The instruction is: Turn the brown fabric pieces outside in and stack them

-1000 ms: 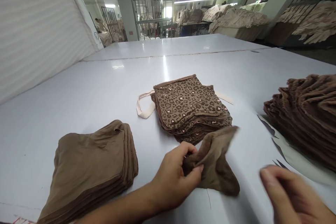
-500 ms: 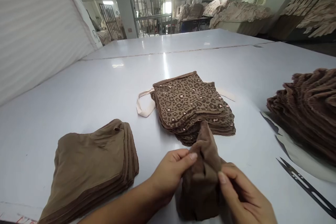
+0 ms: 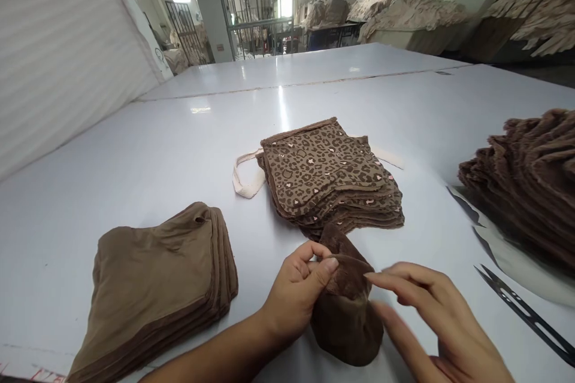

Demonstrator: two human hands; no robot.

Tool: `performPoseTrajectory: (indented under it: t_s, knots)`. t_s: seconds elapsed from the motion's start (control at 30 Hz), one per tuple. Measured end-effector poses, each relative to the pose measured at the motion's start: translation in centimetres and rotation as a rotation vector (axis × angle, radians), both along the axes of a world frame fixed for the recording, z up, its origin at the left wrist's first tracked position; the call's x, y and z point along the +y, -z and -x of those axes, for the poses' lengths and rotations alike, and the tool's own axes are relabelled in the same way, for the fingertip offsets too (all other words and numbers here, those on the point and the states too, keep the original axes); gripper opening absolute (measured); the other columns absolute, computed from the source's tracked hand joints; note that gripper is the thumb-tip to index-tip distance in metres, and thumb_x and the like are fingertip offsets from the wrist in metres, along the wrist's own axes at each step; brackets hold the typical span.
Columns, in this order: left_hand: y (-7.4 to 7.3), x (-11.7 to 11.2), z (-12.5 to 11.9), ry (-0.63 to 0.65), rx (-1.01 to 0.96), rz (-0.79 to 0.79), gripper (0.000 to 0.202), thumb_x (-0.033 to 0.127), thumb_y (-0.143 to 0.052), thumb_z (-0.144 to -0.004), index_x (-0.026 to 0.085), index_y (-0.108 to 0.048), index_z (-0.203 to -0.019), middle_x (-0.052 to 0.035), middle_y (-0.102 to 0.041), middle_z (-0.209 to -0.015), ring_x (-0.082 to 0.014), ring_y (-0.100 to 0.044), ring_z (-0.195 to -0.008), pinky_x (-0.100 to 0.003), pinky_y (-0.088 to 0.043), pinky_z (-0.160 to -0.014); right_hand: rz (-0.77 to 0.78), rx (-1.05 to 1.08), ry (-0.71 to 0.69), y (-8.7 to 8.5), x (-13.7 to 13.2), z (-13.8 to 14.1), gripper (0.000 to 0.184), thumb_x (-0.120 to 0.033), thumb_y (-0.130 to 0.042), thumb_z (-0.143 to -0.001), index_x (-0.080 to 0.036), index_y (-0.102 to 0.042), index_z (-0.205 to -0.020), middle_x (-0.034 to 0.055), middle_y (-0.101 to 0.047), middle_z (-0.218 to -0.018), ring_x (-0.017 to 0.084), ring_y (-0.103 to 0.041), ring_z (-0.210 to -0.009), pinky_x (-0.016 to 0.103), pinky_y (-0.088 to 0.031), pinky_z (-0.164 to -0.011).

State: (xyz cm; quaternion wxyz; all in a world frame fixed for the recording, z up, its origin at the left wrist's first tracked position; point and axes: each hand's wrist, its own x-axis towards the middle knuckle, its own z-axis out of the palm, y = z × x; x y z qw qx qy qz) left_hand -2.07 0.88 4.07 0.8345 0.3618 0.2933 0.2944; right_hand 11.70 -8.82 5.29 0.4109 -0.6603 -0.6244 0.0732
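My left hand [image 3: 299, 290] pinches the top edge of a small brown fabric piece [image 3: 348, 317] near the table's front edge. My right hand [image 3: 431, 323] is beside the piece on its right, fingers spread, fingertips touching or nearly touching its upper edge. Just beyond the piece lies a stack of leopard-print fabric pieces [image 3: 326, 176] with a cream strap [image 3: 247, 176] sticking out on the left. A stack of plain brown fabric pieces [image 3: 155, 284] lies to the left of my left arm.
A tall pile of dark brown fuzzy fabric [image 3: 527, 176] sits at the right edge of the white table [image 3: 157, 143]. Thread snips [image 3: 523, 311] lie in front of that pile. A white ribbed wall [image 3: 58, 54] borders the left. Fabric heaps [image 3: 404, 15] stand in the background.
My right hand came in and took the piece together with the left, then released it and spread its fingers. The fabric went from hanging loose to bunched low in my left hand.
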Motion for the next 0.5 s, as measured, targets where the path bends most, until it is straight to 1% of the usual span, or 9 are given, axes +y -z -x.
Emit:
performPoseTrajectory:
  t_s: [0.1, 0.17, 0.23, 0.27, 0.33, 0.37, 0.4, 0.43, 0.5]
  knots:
    - [-0.1, 0.0, -0.1, -0.018, 0.017, -0.053, 0.039, 0.044, -0.069, -0.072, 0.017, -0.044, -0.082, 0.0073, -0.049, -0.052, -0.004, -0.037, -0.045, -0.016, -0.028, -0.047, 0.053, -0.052, -0.143, 0.0, 0.5, 0.0, 0.016, -0.025, -0.053, -0.086, -0.027, -0.049, -0.101, 0.0056, -0.05, -0.1, 0.019, -0.056, -0.089, 0.027, -0.05, -0.076]
    - [-0.1, 0.0, -0.1, -0.011, 0.021, -0.036, 0.038, 0.044, -0.068, -0.072, 0.018, -0.044, -0.084, 0.0086, -0.046, -0.05, -0.0041, -0.034, -0.043, -0.017, -0.027, -0.047, 0.049, -0.043, -0.157, 0.3, 0.8, 0.2, 0.01, -0.022, -0.05, -0.087, -0.026, -0.046, -0.095, 0.0049, -0.05, -0.095, 0.018, -0.055, -0.087, 0.025, -0.05, -0.07]
    - [-0.1, 0.1, 0.2, 0.008, 0.05, -0.066, 0.034, 0.045, -0.064, -0.076, 0.019, -0.045, -0.088, 0.0067, -0.049, -0.054, -0.0058, -0.038, -0.046, -0.018, -0.032, -0.05, 0.015, -0.027, -0.128, 0.5, 0.9, 0.4, 0.008, -0.02, -0.048, -0.087, -0.025, -0.044, -0.092, 0.0045, -0.049, -0.093, 0.017, -0.053, -0.086, 0.023, -0.048, -0.068]
    - [-0.2, 0.1, 0.4, 0.005, 0.085, -0.16, 0.032, 0.044, -0.061, -0.078, 0.018, -0.048, -0.092, 0.0033, -0.054, -0.063, -0.0081, -0.045, -0.053, -0.02, -0.037, -0.055, 0.008, -0.017, -0.114, 0.6, 1.0, 0.4, 0.009, -0.018, -0.048, -0.087, -0.025, -0.044, -0.092, 0.0045, -0.048, -0.093, 0.016, -0.053, -0.086, 0.023, -0.048, -0.069]
    - [-0.8, 0.3, 1.0, 0.021, 0.162, -0.489, 0.032, 0.041, -0.064, -0.076, 0.018, -0.057, -0.098, -0.006, -0.058, -0.095, -0.0161, -0.054, -0.084, -0.028, -0.042, -0.075, -0.007, 0.001, -0.103, 0.7, 1.0, 0.4, 0.01, -0.016, -0.048, -0.086, -0.024, -0.044, -0.09, 0.0039, -0.047, -0.093, 0.015, -0.052, -0.085, 0.022, -0.047, -0.069]
    - [-1.1, 0.4, 1.3, 0.054, 0.191, -0.669, 0.031, 0.037, -0.067, -0.074, 0.018, -0.061, -0.098, -0.0082, -0.055, -0.108, -0.0204, -0.052, -0.098, -0.031, -0.039, -0.086, -0.011, 0.008, -0.114, 0.7, 1.0, 0.4, 0.01, -0.015, -0.048, -0.086, -0.024, -0.044, -0.087, 0.0034, -0.047, -0.092, 0.015, -0.051, -0.084, 0.021, -0.047, -0.068]
    - [-1.5, 0.5, 1.5, 0.101, 0.212, -0.806, 0.029, 0.032, -0.069, -0.073, 0.018, -0.064, -0.098, -0.009, -0.053, -0.113, -0.0229, -0.049, -0.105, -0.032, -0.035, -0.092, -0.016, 0.023, -0.122, 0.6, 1.0, 0.4, 0.01, -0.014, -0.048, -0.086, -0.024, -0.043, -0.085, 0.0029, -0.047, -0.09, 0.014, -0.051, -0.084, 0.021, -0.046, -0.067]
    - [-1.8, 0.7, 1.7, 0.154, 0.228, -0.87, 0.026, 0.027, -0.069, -0.073, 0.016, -0.066, -0.096, -0.0093, -0.055, -0.111, -0.0231, -0.049, -0.105, -0.033, -0.035, -0.093, -0.025, 0.045, -0.125, 0.6, 0.9, 0.5, 0.011, -0.014, -0.048, -0.086, -0.024, -0.043, -0.083, 0.0022, -0.047, -0.089, 0.014, -0.051, -0.083, 0.02, -0.046, -0.066]
    - [-2.1, 0.8, 1.8, 0.215, 0.243, -0.784, 0.016, 0.022, -0.062, -0.077, 0.014, -0.064, -0.092, -0.0072, -0.06, -0.092, -0.0185, -0.053, -0.088, -0.03, -0.039, -0.082, -0.04, 0.112, -0.116, 0.5, 0.8, 0.6, 0.014, -0.016, -0.048, -0.087, -0.024, -0.04, -0.078, 0.0008, -0.048, -0.086, 0.013, -0.052, -0.081, 0.019, -0.045, -0.067]
